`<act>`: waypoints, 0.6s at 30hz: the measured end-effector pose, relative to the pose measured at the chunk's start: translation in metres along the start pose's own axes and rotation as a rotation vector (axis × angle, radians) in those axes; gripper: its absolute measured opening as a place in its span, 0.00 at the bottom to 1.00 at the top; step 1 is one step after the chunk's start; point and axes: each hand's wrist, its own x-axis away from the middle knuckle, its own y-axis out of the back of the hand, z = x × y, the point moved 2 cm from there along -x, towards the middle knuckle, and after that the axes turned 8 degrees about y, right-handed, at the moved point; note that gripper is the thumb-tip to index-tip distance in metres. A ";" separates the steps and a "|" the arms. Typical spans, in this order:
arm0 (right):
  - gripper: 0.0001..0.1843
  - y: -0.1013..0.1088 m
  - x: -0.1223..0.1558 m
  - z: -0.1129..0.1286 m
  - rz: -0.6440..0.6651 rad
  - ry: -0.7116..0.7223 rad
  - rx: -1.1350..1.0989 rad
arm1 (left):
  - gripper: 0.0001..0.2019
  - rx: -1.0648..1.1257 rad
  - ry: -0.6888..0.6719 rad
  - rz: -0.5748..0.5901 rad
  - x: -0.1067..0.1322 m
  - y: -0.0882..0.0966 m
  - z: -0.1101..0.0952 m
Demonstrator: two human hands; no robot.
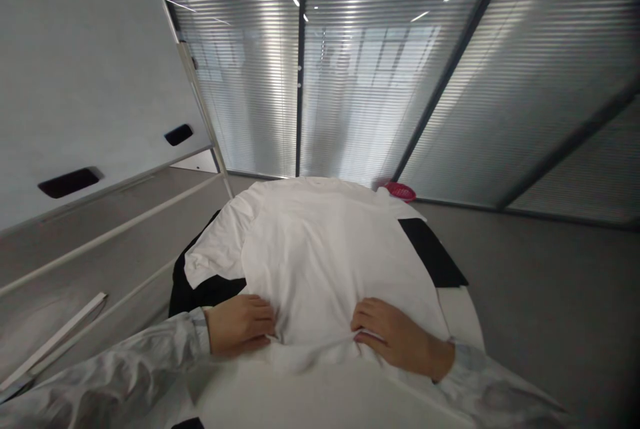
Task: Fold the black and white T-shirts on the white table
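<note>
A white T-shirt (320, 249) lies spread out in front of me, its collar at the far side and its hem toward me. One short sleeve reaches out to the left, the other to the far right. My left hand (243, 324) grips the hem on the left, fingers closed on the cloth. On the right, my right hand (395, 336) pinches the same hem between thumb and fingers. Folds run up the fabric between the two hands. Under the shirt is a white table (320, 402) with a black cloth or mat (434, 252) showing on both sides.
Beyond the table's far right edge is a red basket (401, 191). A whiteboard (95, 69) on a white metal frame (115, 232) stands at the left, with dark erasers on it. Glass partitions with blinds (350, 82) close off the back. Grey floor (540, 296) lies to the right.
</note>
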 end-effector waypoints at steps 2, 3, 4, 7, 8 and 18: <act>0.09 0.005 0.002 0.002 0.018 -0.050 -0.059 | 0.07 0.114 0.059 0.039 0.002 0.003 0.003; 0.10 0.007 0.003 0.004 0.037 -0.080 -0.088 | 0.09 0.185 0.095 0.070 0.004 0.005 0.005; 0.10 0.009 0.004 0.007 0.060 -0.105 -0.112 | 0.11 0.259 0.133 0.103 0.005 0.007 0.005; 0.12 0.015 0.006 0.015 0.160 -0.144 -0.170 | 0.17 0.499 0.250 0.229 0.008 0.010 0.002; 0.12 0.019 0.006 0.016 0.192 -0.159 -0.186 | 0.20 0.596 0.302 0.300 0.008 0.010 0.000; 0.14 0.074 -0.043 -0.074 -0.049 -0.108 0.167 | 0.24 0.691 0.855 -0.232 -0.046 0.063 0.108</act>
